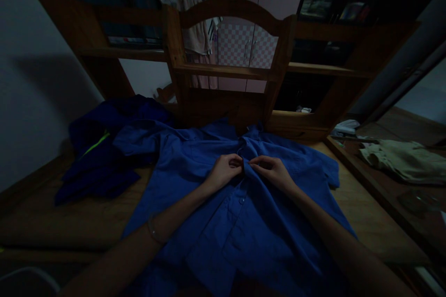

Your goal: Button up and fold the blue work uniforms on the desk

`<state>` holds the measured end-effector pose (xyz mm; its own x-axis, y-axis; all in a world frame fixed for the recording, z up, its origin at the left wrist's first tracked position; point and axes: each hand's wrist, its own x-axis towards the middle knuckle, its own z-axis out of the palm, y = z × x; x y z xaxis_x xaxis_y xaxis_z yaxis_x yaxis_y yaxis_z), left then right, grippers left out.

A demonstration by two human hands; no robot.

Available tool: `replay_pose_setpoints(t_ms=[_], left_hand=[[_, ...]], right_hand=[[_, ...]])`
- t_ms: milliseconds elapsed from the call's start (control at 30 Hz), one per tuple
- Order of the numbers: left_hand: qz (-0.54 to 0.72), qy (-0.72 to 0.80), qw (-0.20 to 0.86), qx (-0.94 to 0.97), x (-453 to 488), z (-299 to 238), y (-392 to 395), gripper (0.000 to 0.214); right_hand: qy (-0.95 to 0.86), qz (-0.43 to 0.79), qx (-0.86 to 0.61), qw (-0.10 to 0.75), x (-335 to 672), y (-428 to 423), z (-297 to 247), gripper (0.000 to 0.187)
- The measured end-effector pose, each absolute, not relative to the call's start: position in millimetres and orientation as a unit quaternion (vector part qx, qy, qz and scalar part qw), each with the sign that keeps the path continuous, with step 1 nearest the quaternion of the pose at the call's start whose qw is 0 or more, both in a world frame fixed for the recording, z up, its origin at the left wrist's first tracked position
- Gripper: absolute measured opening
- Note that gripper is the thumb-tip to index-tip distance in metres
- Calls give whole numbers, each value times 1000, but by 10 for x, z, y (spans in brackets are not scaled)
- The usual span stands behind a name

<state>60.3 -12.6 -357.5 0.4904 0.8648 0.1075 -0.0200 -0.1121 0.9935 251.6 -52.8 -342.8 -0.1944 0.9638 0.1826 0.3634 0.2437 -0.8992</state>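
Head view: from where I stand, the light is dim, and a blue short-sleeved shirt (258, 216) is noted spread on a wooden tabletop (362, 209), its collar toward the shelf unit (223, 72) and its lower part toward the person. The left hand (223, 169) is closed in a narrow pinch, thumb and finger on the edge of the shirt's front opening, below the collar. The right hand (275, 174) is likewise narrowed, its fingertips gripping the cloth just beside those of the left. A button (241, 201) is visible on the front, below both hands. A bracelet (153, 228) is recorded on the left forearm. To the left of the shirt, close to its sleeve, lies a crumpled dark blue garment (108, 148) bearing a yellow-green stripe (97, 143). At far right, beyond the tabletop's raised edge, pale folded cloth (404, 160) lies on a reddish-brown surface (379, 190). Behind the shelf unit, light-coloured clothes (195, 23) hang near checkered doors (233, 44).
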Motion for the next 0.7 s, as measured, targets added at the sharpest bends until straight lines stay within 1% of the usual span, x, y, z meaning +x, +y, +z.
replay_pose_setpoints(t_ms=[100, 267, 367, 533, 700], left_hand=[[377, 333, 598, 624, 612, -3544, -148, 22], [330, 362, 671, 557, 592, -3538, -137, 31], [319, 367, 691, 535, 579, -3557, -120, 34], [321, 375, 680, 542, 586, -3556, -102, 35], [346, 383, 624, 586, 603, -3528, -85, 33]], right_hand=[[-664, 391, -486, 412, 2501, -510, -3451, 31], [-647, 439, -491, 385, 2512, -509, -3465, 36], [-642, 450, -489, 382, 2518, -520, -3467, 38], [-651, 422, -492, 394, 2515, -531, -3493, 40], [-679, 366, -501, 392, 2504, -542, -3500, 38]])
